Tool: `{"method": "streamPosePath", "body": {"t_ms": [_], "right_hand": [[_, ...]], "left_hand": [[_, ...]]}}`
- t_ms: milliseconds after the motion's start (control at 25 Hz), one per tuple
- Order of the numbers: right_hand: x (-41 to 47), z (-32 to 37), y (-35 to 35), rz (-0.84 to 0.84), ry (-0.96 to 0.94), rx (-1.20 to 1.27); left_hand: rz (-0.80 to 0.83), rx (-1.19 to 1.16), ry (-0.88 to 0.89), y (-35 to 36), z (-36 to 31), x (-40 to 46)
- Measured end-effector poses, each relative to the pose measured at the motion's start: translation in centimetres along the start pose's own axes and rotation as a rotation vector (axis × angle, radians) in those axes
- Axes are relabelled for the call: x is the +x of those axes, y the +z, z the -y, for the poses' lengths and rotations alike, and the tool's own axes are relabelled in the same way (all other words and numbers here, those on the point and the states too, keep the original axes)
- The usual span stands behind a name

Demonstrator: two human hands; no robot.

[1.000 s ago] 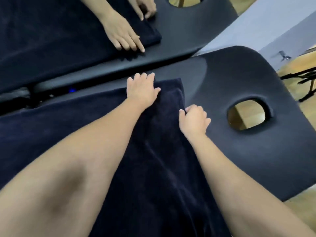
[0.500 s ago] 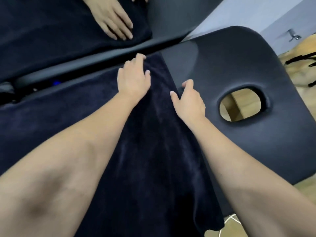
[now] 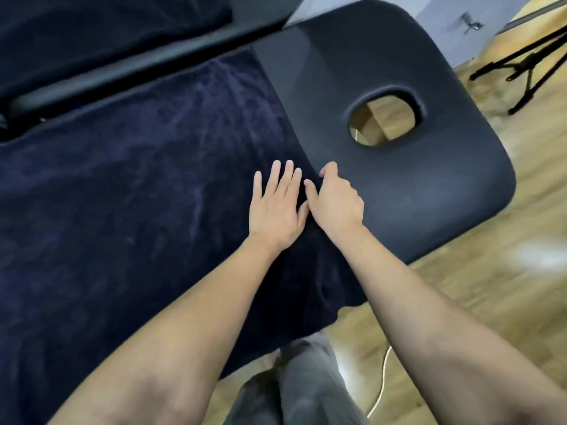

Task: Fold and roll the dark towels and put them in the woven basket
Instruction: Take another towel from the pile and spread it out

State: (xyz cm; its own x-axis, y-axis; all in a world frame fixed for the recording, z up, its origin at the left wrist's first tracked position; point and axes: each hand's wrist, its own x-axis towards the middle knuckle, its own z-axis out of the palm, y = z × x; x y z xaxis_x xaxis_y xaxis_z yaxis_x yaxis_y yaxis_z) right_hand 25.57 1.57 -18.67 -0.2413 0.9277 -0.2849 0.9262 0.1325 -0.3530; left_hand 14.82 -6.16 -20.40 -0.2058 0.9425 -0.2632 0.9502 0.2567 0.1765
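On massage table (image 3: 399, 72), near side: dark towel (image 3: 138, 179) spread flat, covering left and centre of padding, right edge ending just short of face hole (image 3: 385, 118), near-right corner draped over near table edge toward wooden floor (image 3: 491, 286).

Left hand (image 3: 276, 207): flat, fingers straight and slightly spread, palm down on towel close to its right edge. Judged purpose: pinning the cloth so it does not slide on the smooth padding while the edge is worked.

Right hand (image 3: 334, 200): touching left hand at the thumbs, fingers curled over towel's right edge, apparently pinching the hem; exact grip under the curled fingers hidden. Judged purpose: securing the edge as starting point for a fold toward the left.

Woven basket: not in view. Second dark towel (image 3: 107, 29) lying on adjoining table at far left, separated by a dark rail.

Task stage, judged: towel smoothed, first fold not yet made. Next move calls for lifting the gripped edge evenly. Risk: overhanging near corner dragging the towel off the table.

Black tripod legs (image 3: 521, 65) on floor, far right.
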Motion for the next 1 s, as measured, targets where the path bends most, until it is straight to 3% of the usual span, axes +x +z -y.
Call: {"method": "streamPosePath", "body": {"t_ms": [360, 480, 560, 720, 800, 1000], "right_hand": [[-16.1, -10.3, 2.4, -0.185, 0.154, 0.225], [-18.0, -11.6, 3.9, -0.173, 0.342, 0.705], [-18.6, -11.8, 4.5, -0.059, 0.509, 1.06], [-19.7, -12.0, 5.4, 0.093, 0.433, 1.215], [-20.0, -12.5, 5.5, 0.141, 0.344, 1.148], [-18.6, -14.7, 2.9, 0.103, 0.265, 1.045]], "left_hand": [[-0.06, 0.116, 0.264, 4.4, -5.2, -13.0], [-0.063, 0.138, 0.369, 5.3, -5.7, -14.7], [-0.062, 0.2, 0.394, 5.9, -5.6, -15.6], [-0.066, 0.302, 0.31, 7.0, -5.3, -17.1], [-0.078, 0.332, 0.234, 7.2, -5.3, -18.1], [-0.054, 0.316, -0.04, 7.7, -5.3, -21.5]]}}
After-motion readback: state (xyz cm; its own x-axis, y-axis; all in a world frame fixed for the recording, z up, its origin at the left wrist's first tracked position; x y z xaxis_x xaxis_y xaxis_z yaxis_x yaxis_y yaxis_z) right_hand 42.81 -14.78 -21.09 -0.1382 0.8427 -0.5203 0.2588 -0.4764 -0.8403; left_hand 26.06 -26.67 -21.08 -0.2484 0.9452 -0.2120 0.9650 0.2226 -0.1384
